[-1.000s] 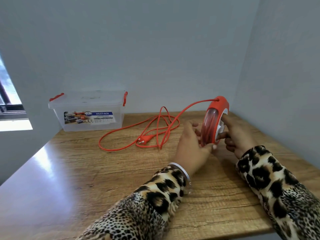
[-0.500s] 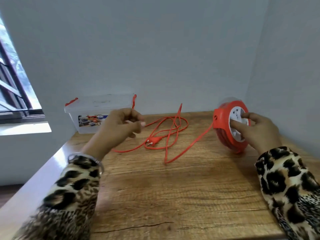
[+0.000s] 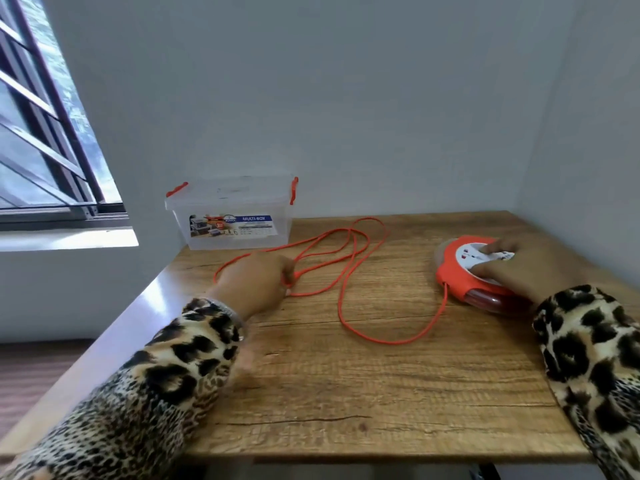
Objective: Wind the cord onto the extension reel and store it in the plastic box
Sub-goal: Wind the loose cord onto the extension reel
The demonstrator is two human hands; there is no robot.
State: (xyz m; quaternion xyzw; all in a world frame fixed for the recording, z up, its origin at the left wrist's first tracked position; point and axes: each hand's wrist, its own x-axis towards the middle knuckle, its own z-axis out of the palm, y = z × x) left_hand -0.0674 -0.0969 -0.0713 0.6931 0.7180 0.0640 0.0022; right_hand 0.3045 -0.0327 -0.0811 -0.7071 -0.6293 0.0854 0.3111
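Seen from the head camera, a person in leopard-print sleeves (image 3: 180,358) works at a wood-grain table (image 3: 346,393) set into the corner of pale grey walls (image 3: 346,98). The round orange plastic extension reel (image 3: 460,268) lies flat near the table's right edge, its white socket face (image 3: 474,254) turned up. The right hand (image 3: 519,268) rests on top of it, fingers spread over the socket face and pressing on the reel rather than closing around it. A thin orange cord (image 3: 391,339) leaves the reel's near-left side, sweeps in a wide loop across the middle of the tabletop and runs back in several loose, overlapping strands toward the far edge. The left hand (image 3: 259,282), well apart from the reel on the left half of the table, is curled over the cord, with strands passing under its fingers at the right side of the hand; whether it pinches them firmly or only covers them cannot be told, and the plug end is hidden. At the far left corner of the table stands the clear plastic storage box (image 3: 235,223), its lid on, orange latches at both ends and a blue label reading MULTI-BOX on the front wall; one cord loop lies just beside its front right corner. A barred window (image 3: 45,133) fills the upper left.
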